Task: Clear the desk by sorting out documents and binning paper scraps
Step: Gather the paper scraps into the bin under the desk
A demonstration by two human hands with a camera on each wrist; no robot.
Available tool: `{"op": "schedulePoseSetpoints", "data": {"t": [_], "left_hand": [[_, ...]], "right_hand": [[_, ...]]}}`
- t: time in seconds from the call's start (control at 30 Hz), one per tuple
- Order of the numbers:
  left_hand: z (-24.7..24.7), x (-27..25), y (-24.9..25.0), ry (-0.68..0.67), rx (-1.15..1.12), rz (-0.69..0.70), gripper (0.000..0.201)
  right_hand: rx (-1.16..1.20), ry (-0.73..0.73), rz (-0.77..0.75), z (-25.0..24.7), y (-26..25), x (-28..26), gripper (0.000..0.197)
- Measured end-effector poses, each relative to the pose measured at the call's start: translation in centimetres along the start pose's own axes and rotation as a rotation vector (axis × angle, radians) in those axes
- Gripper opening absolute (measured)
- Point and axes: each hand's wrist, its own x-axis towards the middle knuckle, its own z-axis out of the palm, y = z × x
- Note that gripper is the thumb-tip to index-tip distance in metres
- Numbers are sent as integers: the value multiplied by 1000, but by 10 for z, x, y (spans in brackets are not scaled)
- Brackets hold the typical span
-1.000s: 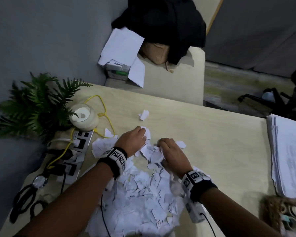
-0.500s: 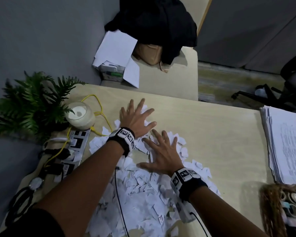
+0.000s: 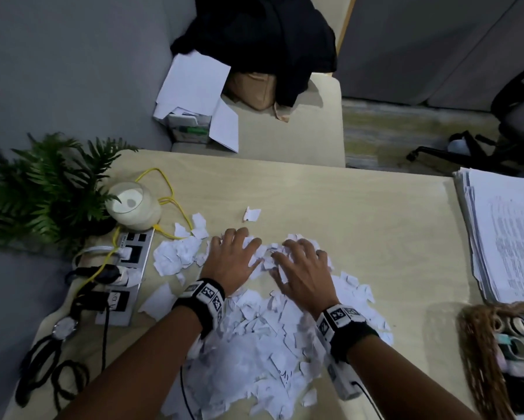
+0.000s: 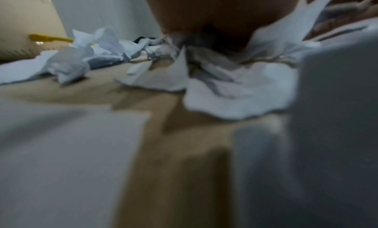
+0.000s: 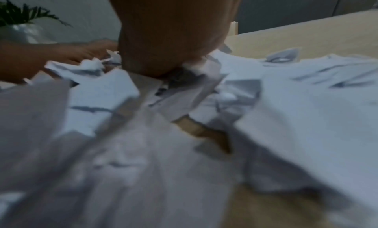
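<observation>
White paper scraps (image 3: 263, 338) heap at the worktop's (image 3: 360, 225) near edge — and both hands have drawn back from their far reach half a second ago. Left hand (image 3: 232, 260) and right hand (image 3: 303, 268) lie flat, fingers loosely spread, raking not gripping. One scrap (image 3: 251, 214) escaped; documents (image 3: 509, 234) sit stacked right.

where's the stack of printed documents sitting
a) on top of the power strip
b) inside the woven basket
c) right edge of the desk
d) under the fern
c: the stack of printed documents lies at the desk's right edge, beyond the woven basket.
</observation>
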Motion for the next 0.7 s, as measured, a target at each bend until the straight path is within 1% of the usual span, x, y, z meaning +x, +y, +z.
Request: {"op": "schedulePoseSetpoints", "data": {"t": [0.03,0.07,0.13,0.2,0.23,0.3,0.33,0.37,0.4,0.43,0.5,0.53,0.6,0.63,0.7], "left_hand": [[-1,1,2,-1,0,26,37],[-1,2,3,-16,0,56,42],[-4,6,5,-67,-17,94,55],[-13,10,6,-95,-57,75,57],[-22,14,9,-114,-87,38,55],[-43,23,22,-101,-164,-38,47],[-53,27,30,-65,-210,-67,44],[-63,29,41,-40,-272,-82,41],[-74,31,54,-21,-351,-71,35],[-85,33,70,-8,-437,-48,27],[-101,34,106,-20,-612,33,10],[-107,34,126,-41,-697,71,8],[-113,36,169,-89,-827,109,8],[-115,37,191,-111,-876,104,9],[-117,36,235,-136,-973,88,11]], "right_hand": [[2,37,-10,2,5,-2,24],[1,61,-10,1,10,-5,20],[0,71,-4,-1,22,-13,19],[19,86,43,-13,32,-23,17],[42,107,98,-20,37,-30,19],[146,204,257,-36,48,-43,32],[236,254,359,-46,52,-50,31],[349,317,449,-55,56,-59,25],[474,357,530,-63,59,-69,22],[581,405,582,-72,63,-80,24],[697,537,628,-85,70,-103,20],[732,597,636,-89,73,-114,17],[788,691,652,-95,81,-139,24],[811,720,671,-98,85,-152,27],[858,785,733,-102,97,-183,25]]}}
